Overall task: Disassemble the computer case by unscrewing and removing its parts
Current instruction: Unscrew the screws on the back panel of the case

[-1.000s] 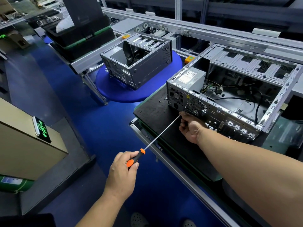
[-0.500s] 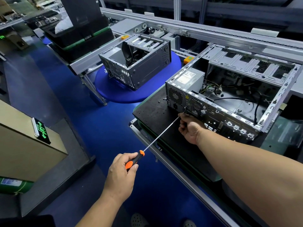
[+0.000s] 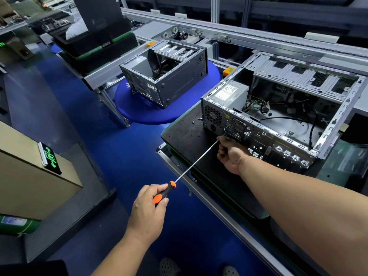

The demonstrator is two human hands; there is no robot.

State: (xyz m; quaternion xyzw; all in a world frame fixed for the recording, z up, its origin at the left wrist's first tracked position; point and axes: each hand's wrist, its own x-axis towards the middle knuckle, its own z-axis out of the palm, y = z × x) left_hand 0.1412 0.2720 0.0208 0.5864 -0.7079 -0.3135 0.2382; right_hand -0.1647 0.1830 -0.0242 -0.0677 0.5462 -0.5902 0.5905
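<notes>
So the computer case (image 3: pixel 282 120) is lying open side up on a black, slightly rough-looking mat (image 3: pixel 187 136) on the right side of the scene, at the near end of the conveyor line. It's bare stamped sheet metal, boxy, with perforated honeycomb vents on the rear panel facing the person. Inside it: a grey power supply (image 3: pixel 229 94) with a white label tucked in the left corner, a tangle of black and yellow cables (image 3: pixel 264 110) on the flat grey floor, and empty drive bays along the far edge.

The left hand (image 3: pixel 149 208) is wrapped around the orange-and-black handle of a long screwdriver (image 3: pixel 179 178); its thin steel shaft runs up and right to the rear panel, just under the round fan grille (image 3: pixel 238 128). The right hand (image 3: pixel 230 154) is curled up against the rear panel at the tip of the shaft, fingers bent around it as far as I can tell, though the exact pinch is hidden.

A couple of tiny loose screws (image 3: pixel 196 120) sit on the mat just left of the case.

Further back on the left, a second case (image 3: pixel 165 76), darker grey and also opened up, sits on a round blue table (image 3: pixel 139 108). Stacked black bins (image 3: pixel 95 42) with green edging are at the far left.
</notes>
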